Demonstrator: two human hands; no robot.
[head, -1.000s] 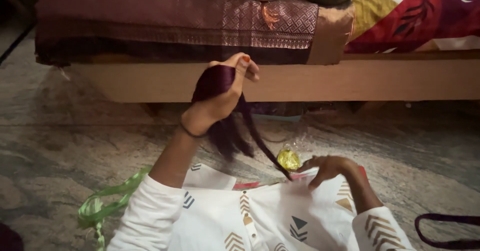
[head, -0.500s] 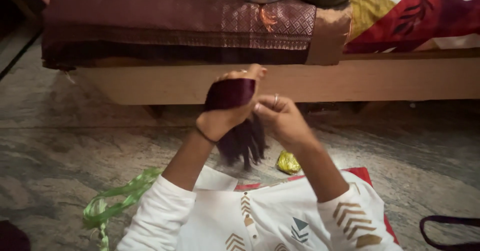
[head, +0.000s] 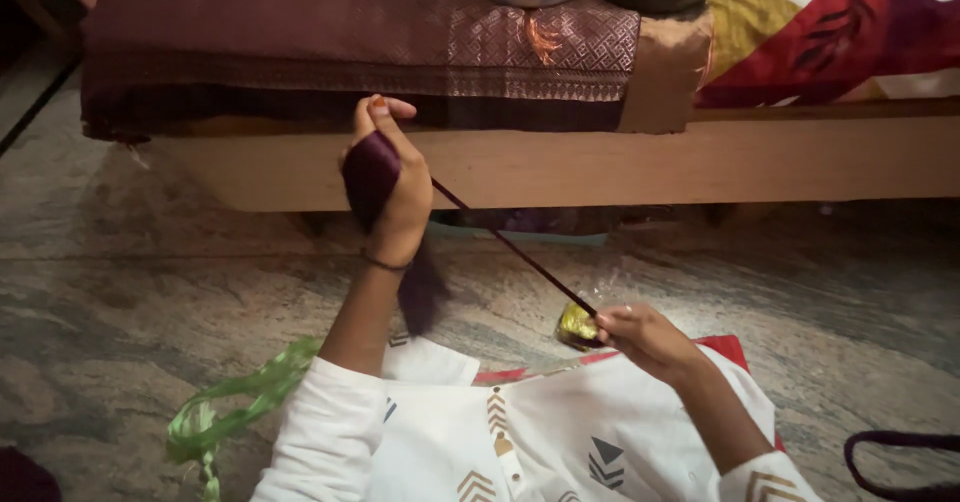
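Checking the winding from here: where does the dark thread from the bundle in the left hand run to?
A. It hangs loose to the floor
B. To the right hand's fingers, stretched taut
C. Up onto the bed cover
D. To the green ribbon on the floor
B: the dark thread runs in a straight line from the purple bundle in the left hand down to the right hand.

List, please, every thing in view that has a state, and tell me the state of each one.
left hand: raised, closed around the dark purple thread bundle.
dark purple thread bundle: wound round the left hand, loose end hanging below the wrist.
thread strand: pulled taut between both hands.
right hand: low, pinching the strand's end.
green ribbon: lying crumpled on the floor.
yellow object: on the floor beside the right hand.
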